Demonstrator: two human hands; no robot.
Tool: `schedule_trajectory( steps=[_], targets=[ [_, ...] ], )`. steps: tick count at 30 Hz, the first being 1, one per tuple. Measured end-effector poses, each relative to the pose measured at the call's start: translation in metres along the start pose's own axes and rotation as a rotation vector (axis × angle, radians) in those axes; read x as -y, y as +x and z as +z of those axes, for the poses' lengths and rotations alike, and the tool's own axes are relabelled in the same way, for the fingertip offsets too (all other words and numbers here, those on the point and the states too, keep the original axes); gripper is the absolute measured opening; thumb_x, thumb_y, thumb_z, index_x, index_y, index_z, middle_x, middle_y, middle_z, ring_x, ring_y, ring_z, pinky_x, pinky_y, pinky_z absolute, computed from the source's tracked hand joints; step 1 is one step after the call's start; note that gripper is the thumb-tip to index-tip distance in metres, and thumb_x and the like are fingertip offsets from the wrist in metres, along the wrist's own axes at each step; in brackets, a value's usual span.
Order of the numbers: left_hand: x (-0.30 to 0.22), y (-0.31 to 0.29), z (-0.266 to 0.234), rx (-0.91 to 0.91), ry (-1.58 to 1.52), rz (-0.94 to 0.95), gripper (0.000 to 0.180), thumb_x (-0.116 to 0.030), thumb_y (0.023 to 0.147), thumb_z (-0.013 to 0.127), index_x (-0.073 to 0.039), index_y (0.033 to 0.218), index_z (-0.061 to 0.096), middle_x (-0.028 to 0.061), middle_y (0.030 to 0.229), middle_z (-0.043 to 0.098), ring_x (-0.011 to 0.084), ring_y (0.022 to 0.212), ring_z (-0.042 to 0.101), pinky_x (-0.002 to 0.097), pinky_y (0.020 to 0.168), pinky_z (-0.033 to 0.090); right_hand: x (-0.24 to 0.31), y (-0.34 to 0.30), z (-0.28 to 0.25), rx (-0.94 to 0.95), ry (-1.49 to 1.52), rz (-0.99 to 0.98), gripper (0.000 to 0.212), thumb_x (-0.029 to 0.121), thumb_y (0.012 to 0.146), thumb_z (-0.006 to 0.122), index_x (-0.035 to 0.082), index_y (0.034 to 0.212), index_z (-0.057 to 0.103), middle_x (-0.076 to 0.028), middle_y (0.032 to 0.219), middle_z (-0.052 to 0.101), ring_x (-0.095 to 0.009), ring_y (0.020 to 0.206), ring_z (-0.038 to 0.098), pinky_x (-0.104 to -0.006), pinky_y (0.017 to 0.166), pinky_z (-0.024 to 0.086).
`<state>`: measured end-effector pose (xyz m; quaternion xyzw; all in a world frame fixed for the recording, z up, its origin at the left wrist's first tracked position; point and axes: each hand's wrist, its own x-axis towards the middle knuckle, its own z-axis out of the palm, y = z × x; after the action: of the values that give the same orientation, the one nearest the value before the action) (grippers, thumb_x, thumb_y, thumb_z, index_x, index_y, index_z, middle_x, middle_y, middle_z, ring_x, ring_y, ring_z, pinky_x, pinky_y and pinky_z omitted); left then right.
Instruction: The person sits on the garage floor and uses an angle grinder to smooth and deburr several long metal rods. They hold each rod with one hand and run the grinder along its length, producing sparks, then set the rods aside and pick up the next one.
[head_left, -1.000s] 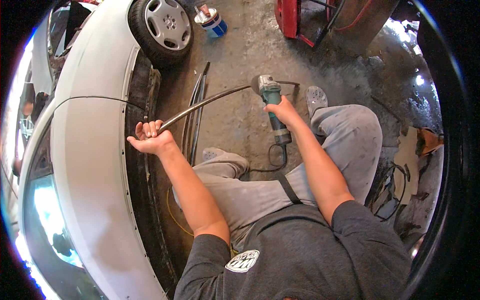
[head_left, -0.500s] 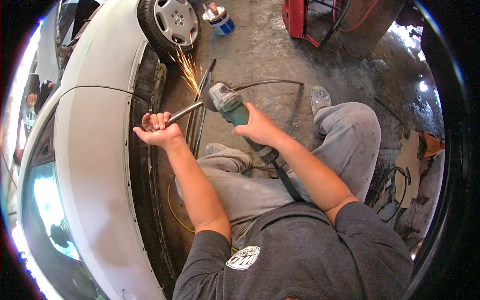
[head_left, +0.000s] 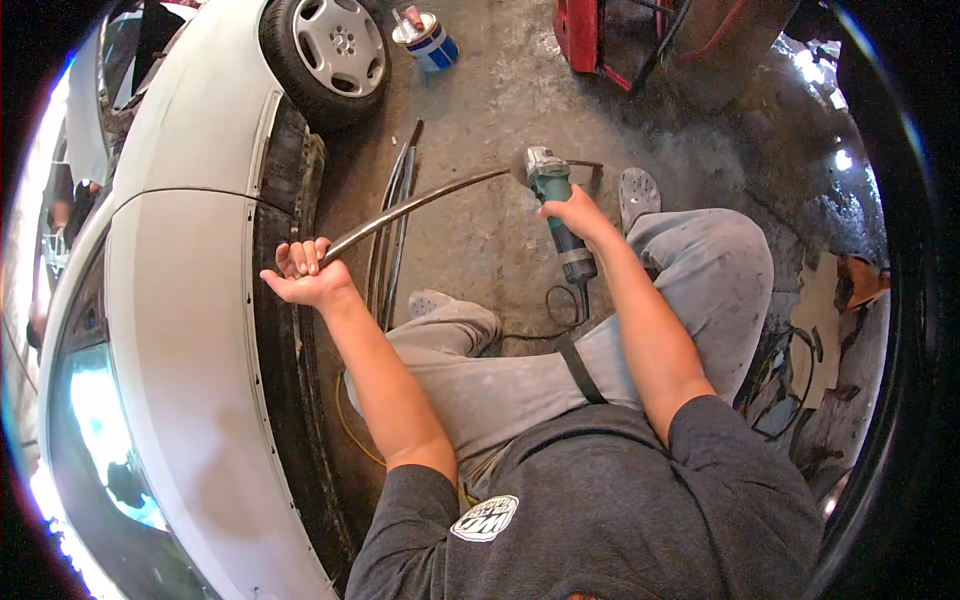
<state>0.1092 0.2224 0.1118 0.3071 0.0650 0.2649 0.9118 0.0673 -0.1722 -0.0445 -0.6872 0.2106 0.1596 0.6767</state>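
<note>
My left hand (head_left: pixel 312 280), beside the car's side, is closed palm-up around one end of a long, curved dark metal strip (head_left: pixel 425 201). The strip runs away to the right, passing behind the grinder's disc, and its far end shows beyond the tool. My right hand (head_left: pixel 580 216) grips the green and black body of an angle grinder (head_left: pixel 551 183). Its disc (head_left: pixel 519 166) is at the strip toward the far end; whether the two touch, I cannot tell. The grinder's cord trails down toward my leg.
To the left stands a pale car (head_left: pixel 180 300) with a wheel (head_left: pixel 340 45). More dark strips (head_left: pixel 400 225) lie on the concrete floor. A white and blue bucket (head_left: pixel 432 45) stands far off, near red equipment (head_left: pixel 577 35). Cardboard (head_left: pixel 815 320) and a cable (head_left: pixel 800 370) lie at right.
The grinder has moved right along the strip, toward its far end. Sparks flew from the disc earlier; none show now. My left hand keeps its hold with little movement.
</note>
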Motion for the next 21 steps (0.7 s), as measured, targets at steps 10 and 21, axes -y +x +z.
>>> schedule_trajectory(
  steps=[10, 21],
  targets=[
    [-0.004, 0.000, 0.002, 0.143, -0.078, -0.070, 0.073, -0.065, 0.108, 0.027, -0.008, 0.083, 0.065, -0.0032, 0.053, 0.034, 0.0111, 0.045, 0.032, 0.0306, 0.052, 0.028, 0.063, -0.091, 0.090, 0.197, -0.257, -0.243, 0.087, 0.030, 0.070, 0.083, -0.004, 0.143, 0.047, -0.019, 0.113, 0.069, -0.028, 0.103, 0.067, -0.0392, 0.092, 0.052],
    [-0.002, 0.010, -0.010, 0.192, -0.076, -0.070, 0.069, -0.062, 0.110, 0.029, -0.009, 0.086, 0.067, -0.0044, 0.053, 0.030, 0.0101, 0.046, 0.029, 0.0293, 0.054, 0.030, 0.035, -0.045, 0.021, 0.119, -0.099, -0.038, 0.088, 0.027, 0.069, 0.083, -0.005, 0.143, 0.047, -0.019, 0.111, 0.067, -0.026, 0.096, 0.066, -0.0384, 0.082, 0.054]
  ],
)
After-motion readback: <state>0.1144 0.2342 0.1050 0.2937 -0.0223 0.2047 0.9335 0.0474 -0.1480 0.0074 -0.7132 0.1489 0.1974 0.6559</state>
